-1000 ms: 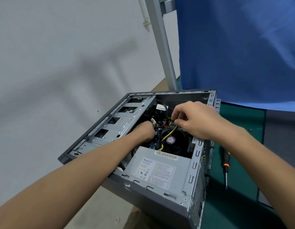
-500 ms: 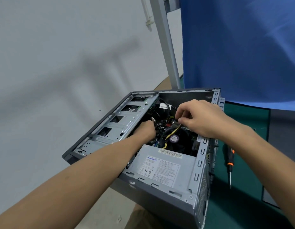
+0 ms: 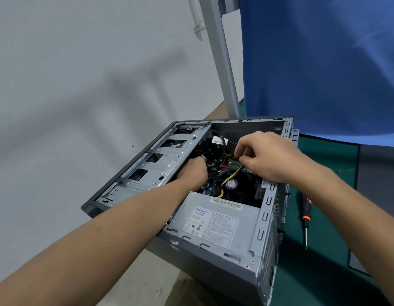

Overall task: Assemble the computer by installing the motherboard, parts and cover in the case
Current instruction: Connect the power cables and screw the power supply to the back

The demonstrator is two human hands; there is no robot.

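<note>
Open computer case (image 3: 213, 263), cover off, seen from above and resting tilted on the edge of a green mat (image 3: 328, 173); it fills the lower middle of the view. Inside the case, the power supply (image 3: 213, 221) sits at 6 o'clock with its label facing up, the perforated drive cage (image 3: 160, 160) runs along the 9 to 10 o'clock side, and the cooler fan (image 3: 232, 184) lies at the centre under a bundle of wiring (image 3: 231, 176) that includes yellow strands.

The left hand (image 3: 192, 173) enters from 8 o'clock and reaches down beside the drive cage. Its fingers are buried among the cables, so whether they grip anything cannot be told. The right hand (image 3: 271, 155) enters from 4 o'clock over the case's side rim. Its fingers are curled, with thumb and forefinger pinching the wiring just above the fan.

A screwdriver (image 3: 305, 219) with a black and orange handle lies on the mat at 3 o'clock of the case, apart from it. A blue cloth (image 3: 324, 62) hangs at 1 o'clock, and a grey metal post (image 3: 222, 58) stands at 12 o'clock.
</note>
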